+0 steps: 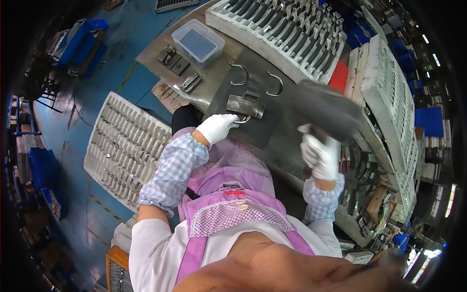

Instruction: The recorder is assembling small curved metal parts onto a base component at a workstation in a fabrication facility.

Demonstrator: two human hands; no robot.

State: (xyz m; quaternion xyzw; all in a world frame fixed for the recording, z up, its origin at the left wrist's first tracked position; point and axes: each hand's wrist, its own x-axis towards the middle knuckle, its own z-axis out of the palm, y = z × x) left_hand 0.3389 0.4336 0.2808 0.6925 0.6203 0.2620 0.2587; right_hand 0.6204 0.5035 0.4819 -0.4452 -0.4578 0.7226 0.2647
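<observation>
My left hand (215,128), in a white glove, pinches one end of a small curved metal piece (244,120) beside a steel block (246,106) on the dark mat (265,134). The block has a raised lug on its far side. In my gloved right hand (319,155) is the handle of a mallet. Its large dark head (328,109) is raised over the right of the bench and smeared by motion. Beyond the block lie two shiny hook-shaped metal pieces, a left one (241,74) and a right one (277,83).
A clear plastic box (198,43), a dark metal fixture (173,61) and a smaller metal block (190,82) stand at the bench's far left. A white tray (219,22) of dark-handled metal parts lies at the back. Another tray (104,141) of metal pieces is at my left; stacked trays (389,92) stand right.
</observation>
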